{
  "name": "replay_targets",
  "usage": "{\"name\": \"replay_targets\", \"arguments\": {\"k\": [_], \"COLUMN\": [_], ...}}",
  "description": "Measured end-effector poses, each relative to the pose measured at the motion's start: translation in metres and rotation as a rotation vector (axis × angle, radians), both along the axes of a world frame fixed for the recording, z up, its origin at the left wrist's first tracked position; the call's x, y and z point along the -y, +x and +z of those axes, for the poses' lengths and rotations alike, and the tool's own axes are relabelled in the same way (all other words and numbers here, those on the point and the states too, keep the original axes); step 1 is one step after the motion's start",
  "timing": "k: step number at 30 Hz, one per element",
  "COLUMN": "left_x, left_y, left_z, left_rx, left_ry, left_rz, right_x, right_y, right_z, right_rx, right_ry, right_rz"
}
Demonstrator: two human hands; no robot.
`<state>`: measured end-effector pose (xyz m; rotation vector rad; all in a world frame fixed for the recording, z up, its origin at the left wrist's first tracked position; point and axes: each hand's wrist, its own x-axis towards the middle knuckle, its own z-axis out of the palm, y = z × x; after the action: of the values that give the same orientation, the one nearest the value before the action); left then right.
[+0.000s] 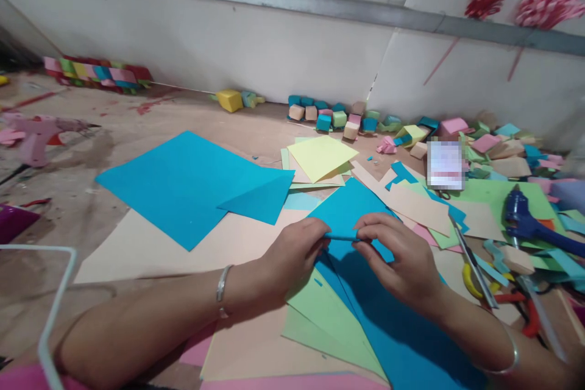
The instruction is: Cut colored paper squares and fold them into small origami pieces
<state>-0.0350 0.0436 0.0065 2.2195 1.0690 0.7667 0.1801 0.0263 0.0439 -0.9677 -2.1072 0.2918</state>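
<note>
Between my two hands a narrow piece of blue paper [342,236] is stretched level, seen nearly edge-on. My left hand [297,250] pinches its left end. My right hand [397,253] grips the right end between thumb and fingers. Below them lies a large blue sheet [411,335], with my hands' shadow across it. Light green sheets [333,317] and a peach sheet [247,347] spread out under my left wrist. Farther left rest a big blue square [178,186] and a smaller blue piece [262,195] overlapping it.
To the right are a blue glue gun [525,219], a craft knife [473,262], yellow-handled scissors [470,280] and paper scraps. A pink glue gun [36,137] stands at the left. Small folded paper boxes [324,122] line the wall. A white bar [57,311] crosses the lower left.
</note>
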Motion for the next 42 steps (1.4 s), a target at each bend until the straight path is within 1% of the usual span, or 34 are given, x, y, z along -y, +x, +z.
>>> {"name": "replay_targets", "arguments": {"k": [2,3,6,8,10,13,15,17,20,24,27,28,29,30,31,33,35,36,37,38,39,42], "left_x": [0.002,0.003,0.007,0.009,0.010,0.011,0.012,0.014,0.016,0.018,0.020,0.019,0.018,0.017,0.016,0.013,0.013,0.013,0.014,0.016,0.017,0.020], "left_y": [0.001,0.002,0.005,0.007,0.008,0.010,0.010,0.011,0.012,0.015,0.015,0.014,0.013,0.011,0.008,0.004,0.001,0.001,0.001,0.002,0.003,0.007], "left_z": [0.002,0.004,0.009,0.010,0.011,0.011,0.011,0.011,0.010,0.009,0.011,0.012,0.013,0.014,0.016,0.019,0.024,0.026,0.029,0.032,0.035,0.040], "left_rx": [0.045,0.072,0.173,0.253,0.314,0.354,0.387,0.420,0.436,0.440,0.461,0.447,0.405,0.337,0.253,0.117,0.137,0.185,0.234,0.271,0.294,0.334], "left_ry": [-0.086,-0.155,-0.451,-0.665,-0.818,-0.920,-0.945,-0.952,-0.960,-0.995,-1.034,-1.024,-0.977,-0.893,-0.773,-0.470,-0.207,-0.129,-0.089,-0.089,-0.123,-0.340], "left_rz": [-0.043,-0.070,-0.146,-0.136,-0.098,-0.070,-0.055,-0.035,-0.019,-0.028,-0.044,-0.060,-0.078,-0.094,-0.103,-0.094,-0.074,-0.080,-0.090,-0.100,-0.106,-0.055], "right_x": [-0.001,-0.001,-0.001,0.002,0.005,0.009,0.010,0.009,0.008,0.009,0.011,0.012,0.012,0.012,0.012,0.013,0.015,0.016,0.018,0.019,0.021,0.023], "right_y": [-0.001,-0.001,-0.002,-0.003,-0.004,-0.005,-0.006,-0.007,-0.008,-0.010,-0.011,-0.011,-0.011,-0.011,-0.011,-0.011,-0.011,-0.011,-0.012,-0.012,-0.013,-0.016], "right_z": [-0.002,-0.002,0.000,0.001,0.003,0.001,-0.001,-0.002,-0.003,-0.003,-0.002,-0.001,0.000,0.001,0.002,0.003,0.003,0.003,0.003,0.003,0.004,0.007], "right_rx": [0.022,0.032,0.058,0.060,0.033,-0.088,-0.211,-0.306,-0.316,-0.297,-0.324,-0.331,-0.328,-0.320,-0.308,-0.285,-0.273,-0.269,-0.262,-0.255,-0.250,-0.267], "right_ry": [0.036,0.043,0.059,0.051,0.008,-0.125,-0.233,-0.350,-0.473,-0.486,-0.498,-0.509,-0.521,-0.534,-0.550,-0.584,-0.612,-0.619,-0.624,-0.629,-0.637,-0.700], "right_rz": [-0.013,-0.015,-0.012,-0.012,-0.042,-0.083,-0.061,-0.037,-0.063,-0.122,-0.120,-0.115,-0.104,-0.093,-0.081,-0.051,-0.017,0.001,0.018,0.033,0.047,0.083]}}
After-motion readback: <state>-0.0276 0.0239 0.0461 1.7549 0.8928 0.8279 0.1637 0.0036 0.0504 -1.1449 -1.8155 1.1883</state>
